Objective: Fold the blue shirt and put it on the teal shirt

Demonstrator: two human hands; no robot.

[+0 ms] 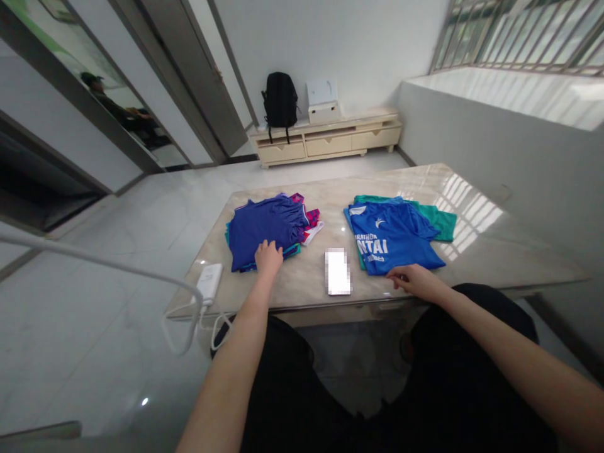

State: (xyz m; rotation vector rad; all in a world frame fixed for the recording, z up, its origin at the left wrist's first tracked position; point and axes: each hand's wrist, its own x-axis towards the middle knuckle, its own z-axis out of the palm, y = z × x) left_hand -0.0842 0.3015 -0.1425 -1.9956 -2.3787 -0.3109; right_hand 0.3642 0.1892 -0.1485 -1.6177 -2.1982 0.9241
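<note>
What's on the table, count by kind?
Clothing piles: 2 (dark blue-topped pile under the left hand; blue printed shirt pile at the right hand)
White power bank: 1
Blurred white flat item: 1
Total: 4 on the table

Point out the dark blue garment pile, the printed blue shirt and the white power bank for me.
dark blue garment pile (267,228), head view, top garment's middle
printed blue shirt (394,242), head view, beside the white lettering
white power bank (209,282), head view, top face

Bare forearms, black trousers
</note>
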